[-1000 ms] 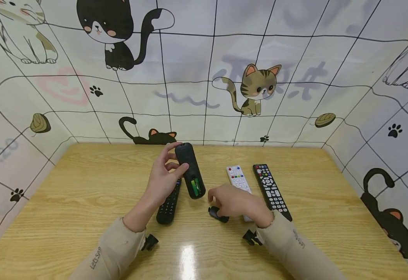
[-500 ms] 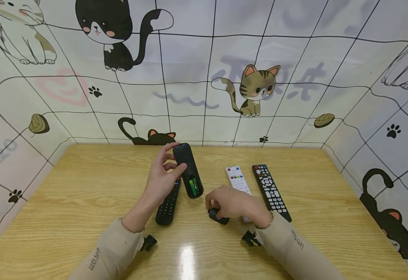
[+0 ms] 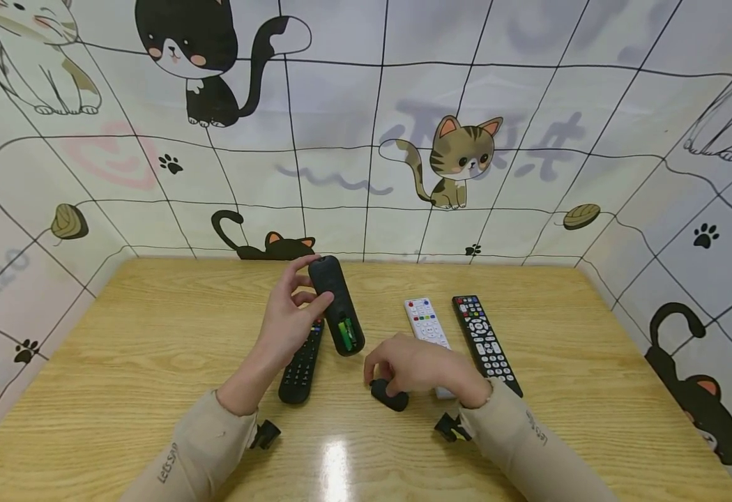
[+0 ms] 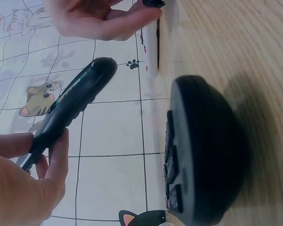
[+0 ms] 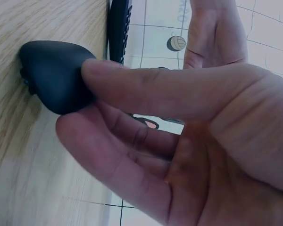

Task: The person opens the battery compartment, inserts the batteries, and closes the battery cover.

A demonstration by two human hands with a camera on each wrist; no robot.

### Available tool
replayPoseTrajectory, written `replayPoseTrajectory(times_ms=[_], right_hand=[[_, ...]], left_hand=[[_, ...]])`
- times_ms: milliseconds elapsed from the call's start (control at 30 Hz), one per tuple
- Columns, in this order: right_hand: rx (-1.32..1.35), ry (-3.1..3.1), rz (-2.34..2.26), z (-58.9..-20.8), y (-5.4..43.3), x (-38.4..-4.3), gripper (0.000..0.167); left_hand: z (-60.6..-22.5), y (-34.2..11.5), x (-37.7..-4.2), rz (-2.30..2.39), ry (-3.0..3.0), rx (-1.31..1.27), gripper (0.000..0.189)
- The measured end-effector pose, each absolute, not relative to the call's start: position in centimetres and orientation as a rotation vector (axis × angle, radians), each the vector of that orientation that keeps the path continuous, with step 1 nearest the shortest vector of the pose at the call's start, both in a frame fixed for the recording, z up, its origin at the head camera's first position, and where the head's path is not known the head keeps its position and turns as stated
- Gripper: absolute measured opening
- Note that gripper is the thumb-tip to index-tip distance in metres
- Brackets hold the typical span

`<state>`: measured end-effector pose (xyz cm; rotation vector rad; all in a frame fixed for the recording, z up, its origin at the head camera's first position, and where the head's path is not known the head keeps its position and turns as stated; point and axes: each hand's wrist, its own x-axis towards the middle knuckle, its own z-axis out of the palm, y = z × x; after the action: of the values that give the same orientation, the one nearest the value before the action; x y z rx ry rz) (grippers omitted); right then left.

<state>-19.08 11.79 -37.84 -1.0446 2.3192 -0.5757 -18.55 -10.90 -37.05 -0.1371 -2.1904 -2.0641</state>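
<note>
My left hand [image 3: 284,314] grips a black remote control [image 3: 332,293] by its upper part, back side facing me, raised off the table. At its lower end the battery compartment lies uncovered, with green batteries [image 3: 346,333] inside. Between thumb and fingers of my right hand [image 3: 413,362] is a small black battery cover [image 3: 390,396], pinched close over the table. The right wrist view shows that battery cover [image 5: 59,75] at the thumb tip, its smooth curved face toward the camera and small tabs along one edge.
Another black remote [image 3: 301,366] lies on the wooden table [image 3: 171,335] beneath the left hand. A white remote [image 3: 427,321], partly hidden by the right hand, and a long black remote [image 3: 488,341] lie at the right. A cat-patterned backdrop [image 3: 341,174] rises behind the table.
The battery cover has turned in the right hand's fingers and shifted slightly left, and now shows more of its broad face. The left hand and its remote have hardly moved.
</note>
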Motion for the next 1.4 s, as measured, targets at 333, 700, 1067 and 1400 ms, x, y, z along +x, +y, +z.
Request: replayPoseTrajectory(times_ms=[333,700,1067,1400], right_hand=[[-1.192,2.158,-0.773,-37.3,11.9,-19.1,0.026],[-1.179,2.181,-1.080,-36.5,11.8,-19.0,0.024],[-1.158,2.268,-1.378,-36.2,11.4,-19.0,0.028],[-1.129,2.315,-1.442,-36.2,11.4,-19.0,0.026]], left_hand=[[-37.4,-11.0,-18.9,-2.115,-2.206,-0.104,0.064],[-37.6,-11.1,-19.0,-2.173,-2.189,-0.117,0.063],[-37.5,-10.9,-19.0,-2.225,-2.163,-0.155,0.062],[-37.4,-10.9,-18.9,-2.250,-2.158,-0.174,0.062]])
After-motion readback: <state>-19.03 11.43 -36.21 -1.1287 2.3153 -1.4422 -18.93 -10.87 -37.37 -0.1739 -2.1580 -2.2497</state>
